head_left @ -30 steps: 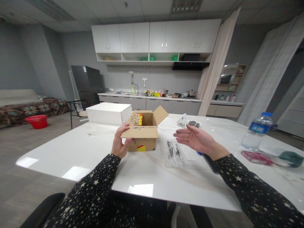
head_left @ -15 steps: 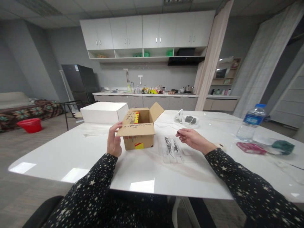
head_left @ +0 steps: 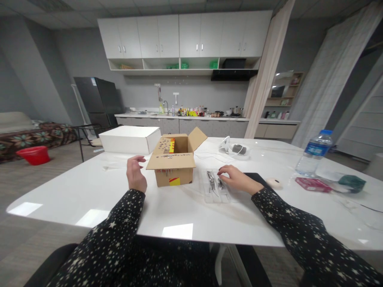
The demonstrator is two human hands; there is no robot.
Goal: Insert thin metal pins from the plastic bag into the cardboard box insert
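An open cardboard box [head_left: 174, 177] stands mid-table. Its near flap [head_left: 171, 162] and left flap carry rows of small round metal heads, and thin metal shanks hang below the near flap. My left hand [head_left: 137, 175] is beside the box's left side, apart from it, fingers loosely bent and holding nothing. To the right of the box is a clear plastic compartment tray [head_left: 206, 197] with slim metal screws or nails [head_left: 211, 181] in it. My right hand [head_left: 238, 180] reaches over the tray's right compartment, thumb and fingers slightly apart; its fingertips are partly hidden.
A white box [head_left: 128, 139] stands at the back left. Behind the tray are a white corded device [head_left: 237, 150] and its cable. To the right are a water bottle [head_left: 314, 153], a pink box [head_left: 312, 184], a green bundle [head_left: 351, 182], a small white round object [head_left: 273, 183] and a dark flat object [head_left: 256, 177].
My left hand has let go of the box's near flap and moved left. My right hand has come down from above the tray's right side onto its right compartment.
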